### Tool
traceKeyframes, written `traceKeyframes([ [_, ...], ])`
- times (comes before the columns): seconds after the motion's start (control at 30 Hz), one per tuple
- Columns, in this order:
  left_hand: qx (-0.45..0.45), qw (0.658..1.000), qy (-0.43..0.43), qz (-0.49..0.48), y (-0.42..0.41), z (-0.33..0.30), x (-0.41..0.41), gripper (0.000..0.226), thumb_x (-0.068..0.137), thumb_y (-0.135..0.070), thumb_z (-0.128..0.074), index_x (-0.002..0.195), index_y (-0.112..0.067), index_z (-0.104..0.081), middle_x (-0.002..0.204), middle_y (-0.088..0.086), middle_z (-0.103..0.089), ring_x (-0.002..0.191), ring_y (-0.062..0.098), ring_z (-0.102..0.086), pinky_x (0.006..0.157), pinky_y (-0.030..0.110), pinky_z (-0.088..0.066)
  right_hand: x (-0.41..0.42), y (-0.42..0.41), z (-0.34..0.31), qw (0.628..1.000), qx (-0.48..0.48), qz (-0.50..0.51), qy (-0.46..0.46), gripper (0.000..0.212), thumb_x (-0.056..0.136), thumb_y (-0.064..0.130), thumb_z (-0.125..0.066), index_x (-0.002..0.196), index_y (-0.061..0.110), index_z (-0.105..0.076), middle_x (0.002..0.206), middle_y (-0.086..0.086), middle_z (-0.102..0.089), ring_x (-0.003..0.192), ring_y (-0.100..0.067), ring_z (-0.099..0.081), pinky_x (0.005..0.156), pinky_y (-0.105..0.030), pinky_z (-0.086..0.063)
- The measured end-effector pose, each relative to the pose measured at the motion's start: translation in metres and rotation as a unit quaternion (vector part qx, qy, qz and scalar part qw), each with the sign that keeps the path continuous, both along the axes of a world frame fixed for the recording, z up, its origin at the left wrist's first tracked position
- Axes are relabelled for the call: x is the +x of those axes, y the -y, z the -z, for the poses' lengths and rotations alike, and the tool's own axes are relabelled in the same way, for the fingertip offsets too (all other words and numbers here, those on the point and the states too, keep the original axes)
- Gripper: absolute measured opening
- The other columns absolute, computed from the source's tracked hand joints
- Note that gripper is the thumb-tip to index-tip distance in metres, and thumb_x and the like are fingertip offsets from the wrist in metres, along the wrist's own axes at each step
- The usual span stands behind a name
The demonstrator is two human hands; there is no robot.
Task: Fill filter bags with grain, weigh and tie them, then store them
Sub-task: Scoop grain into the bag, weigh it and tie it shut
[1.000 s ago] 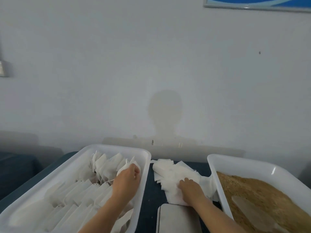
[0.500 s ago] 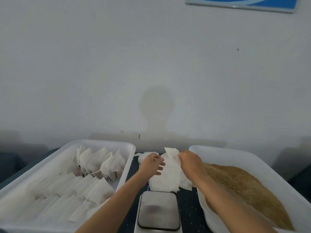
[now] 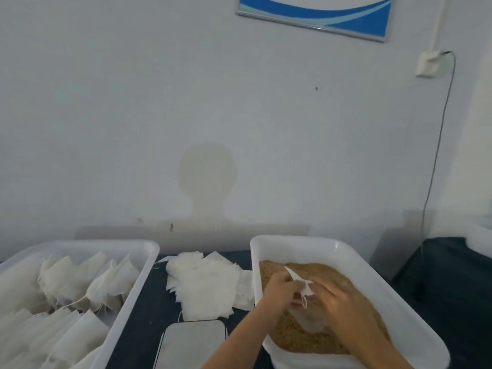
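Note:
An empty white filter bag (image 3: 304,314) hangs over the brown grain (image 3: 330,280) in the right white tub (image 3: 314,245). My left hand (image 3: 279,290) pinches the bag's top edge on the left, and my right hand (image 3: 343,304) grips its top edge on the right. A drawstring loop dangles between the hands. Loose empty bags (image 3: 207,283) lie in a heap on the dark table between the tubs. The left white tub (image 3: 80,245) holds several filled, tied bags (image 3: 87,283).
A grey scale (image 3: 191,344) sits at the near edge between the tubs. A grey wall stands right behind the table, with a cable (image 3: 436,155) running down on the right. Another white container (image 3: 479,237) shows at the far right edge.
Both hands moved right, from the heap of empty bags to over the grain tub, carrying one bag with them. The view swung right as well.

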State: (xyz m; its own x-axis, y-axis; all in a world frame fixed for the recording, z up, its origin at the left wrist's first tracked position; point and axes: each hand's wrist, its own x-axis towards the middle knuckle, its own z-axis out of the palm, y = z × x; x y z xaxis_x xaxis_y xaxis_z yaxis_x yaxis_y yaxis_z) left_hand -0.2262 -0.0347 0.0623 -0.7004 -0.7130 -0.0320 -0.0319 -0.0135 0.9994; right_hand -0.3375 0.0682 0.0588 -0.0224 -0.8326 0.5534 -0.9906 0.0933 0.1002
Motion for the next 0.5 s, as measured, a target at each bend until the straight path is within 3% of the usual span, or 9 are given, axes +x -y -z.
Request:
traceKeyframes([
  [0.07, -0.051, 0.998, 0.033, -0.006, 0.001, 0.01, -0.008, 0.022, 0.094, -0.015, -0.054, 0.073, -0.011, -0.048, 0.071, 0.002, -0.056, 0.059, 0.011, -0.054, 0.057, 0.02, -0.047, -0.007, -0.001, 0.006, 0.993, 0.029, -0.005, 0.11, 0.025, 0.077, 0.013, -0.072, 0.098, 0.027, -0.07, 0.102, 0.017, -0.064, 0.089, -0.001, -0.06, 0.077, -0.013, -0.047],
  [0.1, -0.096, 0.994, 0.057, -0.007, 0.002, 0.015, -0.011, 0.026, 0.093, -0.018, -0.056, 0.071, -0.012, -0.044, 0.067, 0.001, -0.051, 0.057, 0.011, -0.05, 0.056, 0.021, -0.043, -0.011, 0.0, 0.009, 0.974, 0.059, 0.003, 0.217, 0.026, 0.087, 0.007, -0.057, 0.099, 0.028, -0.066, 0.101, 0.017, -0.062, 0.092, 0.001, -0.056, 0.083, -0.016, -0.046],
  [0.2, -0.179, 0.977, 0.097, 0.063, 0.0, 0.025, -0.015, 0.02, 0.094, -0.019, -0.053, 0.075, -0.012, -0.051, 0.07, 0.002, -0.051, 0.058, 0.009, -0.046, 0.057, 0.019, -0.038, -0.015, 0.004, 0.01, 0.852, 0.078, -0.023, 0.517, 0.022, 0.097, 0.008, -0.041, 0.081, 0.013, -0.055, 0.076, -0.001, -0.057, 0.065, -0.01, -0.054, 0.068, -0.033, -0.046],
  [0.3, -0.185, 0.968, 0.089, 0.144, -0.006, 0.027, -0.018, 0.015, 0.097, -0.018, -0.044, 0.092, -0.013, -0.057, 0.088, 0.006, -0.058, 0.072, 0.011, -0.051, 0.066, 0.019, -0.042, -0.016, 0.011, 0.011, 0.785, 0.097, -0.016, 0.612, 0.031, 0.096, 0.031, -0.05, 0.072, 0.012, -0.052, 0.068, -0.002, -0.053, 0.06, -0.012, -0.054, 0.057, -0.023, -0.042],
  [0.4, -0.146, 0.976, 0.055, 0.151, -0.006, 0.028, -0.021, 0.014, 0.095, -0.013, -0.043, 0.091, -0.015, -0.056, 0.081, 0.001, -0.058, 0.075, 0.01, -0.055, 0.071, 0.024, -0.044, -0.021, 0.016, 0.014, 0.763, 0.085, -0.002, 0.641, 0.026, 0.092, 0.023, -0.058, 0.069, 0.012, -0.053, 0.065, -0.004, -0.052, 0.059, -0.015, -0.052, 0.053, -0.022, -0.039],
  [0.5, -0.147, 0.976, 0.041, 0.154, -0.004, 0.028, -0.022, 0.016, 0.096, -0.014, -0.044, 0.086, -0.015, -0.056, 0.077, -0.002, -0.057, 0.07, 0.005, -0.056, 0.068, 0.019, -0.045, -0.026, 0.015, 0.014, 0.718, 0.066, -0.013, 0.693, 0.021, 0.092, 0.012, -0.056, 0.071, 0.005, -0.055, 0.063, -0.01, -0.052, 0.057, -0.021, -0.05, 0.052, -0.028, -0.038],
])
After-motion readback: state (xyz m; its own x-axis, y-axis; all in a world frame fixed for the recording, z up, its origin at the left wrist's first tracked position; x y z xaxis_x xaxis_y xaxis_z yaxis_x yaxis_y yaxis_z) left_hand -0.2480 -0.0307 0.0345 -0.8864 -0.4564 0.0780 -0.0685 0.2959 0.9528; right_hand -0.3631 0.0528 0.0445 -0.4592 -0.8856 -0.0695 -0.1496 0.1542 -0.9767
